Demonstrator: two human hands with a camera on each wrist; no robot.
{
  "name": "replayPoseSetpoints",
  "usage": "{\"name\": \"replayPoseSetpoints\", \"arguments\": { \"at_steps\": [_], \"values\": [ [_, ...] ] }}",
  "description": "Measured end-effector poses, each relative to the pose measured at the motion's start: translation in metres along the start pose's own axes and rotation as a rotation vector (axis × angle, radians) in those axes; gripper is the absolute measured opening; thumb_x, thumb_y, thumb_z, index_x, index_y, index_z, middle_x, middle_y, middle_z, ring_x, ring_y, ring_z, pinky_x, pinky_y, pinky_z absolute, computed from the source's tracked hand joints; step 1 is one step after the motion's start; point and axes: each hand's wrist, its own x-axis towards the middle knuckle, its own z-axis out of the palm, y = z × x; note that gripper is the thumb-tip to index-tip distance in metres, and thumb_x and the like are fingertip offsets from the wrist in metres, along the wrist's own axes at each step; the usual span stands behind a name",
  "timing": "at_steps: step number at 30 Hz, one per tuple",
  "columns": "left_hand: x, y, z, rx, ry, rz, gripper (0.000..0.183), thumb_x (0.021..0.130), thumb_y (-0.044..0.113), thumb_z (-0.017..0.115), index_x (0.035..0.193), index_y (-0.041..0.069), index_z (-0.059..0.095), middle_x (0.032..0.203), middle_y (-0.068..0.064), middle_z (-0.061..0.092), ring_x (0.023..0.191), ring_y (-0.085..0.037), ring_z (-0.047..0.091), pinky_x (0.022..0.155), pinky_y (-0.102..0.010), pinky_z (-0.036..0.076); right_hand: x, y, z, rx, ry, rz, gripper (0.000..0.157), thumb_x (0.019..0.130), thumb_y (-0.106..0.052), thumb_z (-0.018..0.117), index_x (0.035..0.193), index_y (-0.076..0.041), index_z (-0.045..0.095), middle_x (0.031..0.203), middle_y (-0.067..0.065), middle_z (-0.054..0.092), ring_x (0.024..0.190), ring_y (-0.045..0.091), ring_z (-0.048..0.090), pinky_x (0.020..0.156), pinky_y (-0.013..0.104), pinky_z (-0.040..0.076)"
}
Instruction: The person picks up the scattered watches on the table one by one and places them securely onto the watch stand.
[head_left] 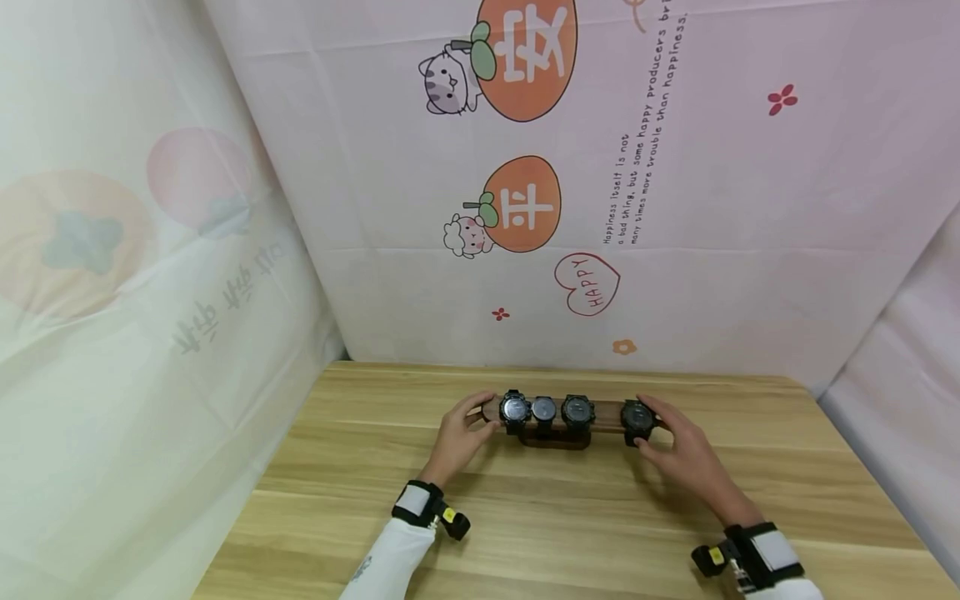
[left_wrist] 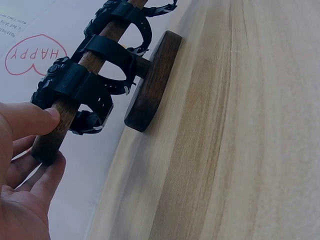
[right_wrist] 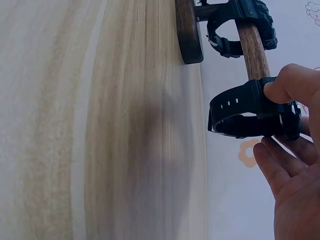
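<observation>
A dark wooden watch stand (head_left: 607,415) carries several black wristwatches along its crossbar. Its bar end is gripped by my left hand (head_left: 457,439), thumb on one side and fingers curled at the tip in the left wrist view. Beside that hand sit a large watch (head_left: 514,407), a smaller watch (head_left: 543,409) and another large watch (head_left: 577,411). At the bar's right end, my right hand (head_left: 681,448) pinches a black watch (right_wrist: 240,102) between thumb and fingers. That watch's strap is looped around the bar. A bare stretch of bar separates it from the others.
The stand's base (left_wrist: 157,80) rests on the wood-grain table (head_left: 525,517), close to its far edge. A printed white cloth (head_left: 405,275) hangs behind the table, and more cloth (head_left: 150,375) hangs at the left side.
</observation>
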Motion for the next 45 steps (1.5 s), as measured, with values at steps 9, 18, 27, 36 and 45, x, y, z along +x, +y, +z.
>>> {"name": "replayPoseSetpoints", "arguments": {
  "at_steps": [9, 18, 27, 36, 45],
  "values": [
    [0.000, 0.002, -0.001, -0.014, -0.007, -0.008, 0.053, 0.096, -0.002, 0.076, 0.146, -0.002, 0.060, 0.151, -0.019, 0.060, 0.135, -0.039, 0.062, 0.113, -0.038, 0.056, 0.004, -0.004, 0.004, 0.041, -0.018, -0.010, 0.078, 0.085, 0.007, 0.083, 0.155, -0.001, 0.050, 0.149, 0.030, 0.056, 0.128, 0.051, 0.061, 0.097, 0.066, 0.057],
    [0.001, 0.000, 0.000, 0.002, -0.011, -0.037, 0.053, 0.096, 0.000, 0.076, 0.147, 0.002, 0.061, 0.152, -0.015, 0.060, 0.136, -0.034, 0.062, 0.113, -0.036, 0.055, 0.008, -0.007, 0.006, 0.063, -0.064, 0.024, 0.078, 0.089, 0.004, 0.080, 0.159, -0.005, 0.047, 0.154, 0.030, 0.052, 0.134, 0.052, 0.056, 0.099, 0.069, 0.056],
    [0.001, 0.000, 0.000, 0.001, -0.009, 0.004, 0.051, 0.097, 0.000, 0.076, 0.145, 0.000, 0.062, 0.151, -0.018, 0.060, 0.136, -0.037, 0.062, 0.112, -0.036, 0.056, 0.012, -0.008, 0.014, 0.074, -0.071, 0.006, 0.078, 0.090, 0.002, 0.081, 0.160, -0.006, 0.046, 0.155, 0.028, 0.052, 0.136, 0.051, 0.055, 0.098, 0.067, 0.057],
    [0.001, 0.001, -0.001, 0.006, -0.012, -0.021, 0.053, 0.096, 0.000, 0.076, 0.147, -0.001, 0.060, 0.152, -0.017, 0.060, 0.138, -0.035, 0.061, 0.114, -0.038, 0.055, 0.016, -0.009, 0.018, 0.074, -0.099, 0.022, 0.079, 0.093, -0.004, 0.081, 0.162, -0.009, 0.044, 0.156, 0.026, 0.053, 0.135, 0.048, 0.056, 0.100, 0.065, 0.057],
    [0.001, 0.000, -0.001, 0.008, -0.005, -0.015, 0.053, 0.095, 0.000, 0.077, 0.146, 0.001, 0.061, 0.150, -0.016, 0.061, 0.136, -0.035, 0.062, 0.112, -0.036, 0.056, 0.017, -0.012, 0.022, 0.047, -0.094, 0.027, 0.077, 0.092, -0.009, 0.083, 0.160, -0.008, 0.047, 0.146, 0.025, 0.060, 0.124, 0.044, 0.062, 0.098, 0.063, 0.057]
  ]
}}
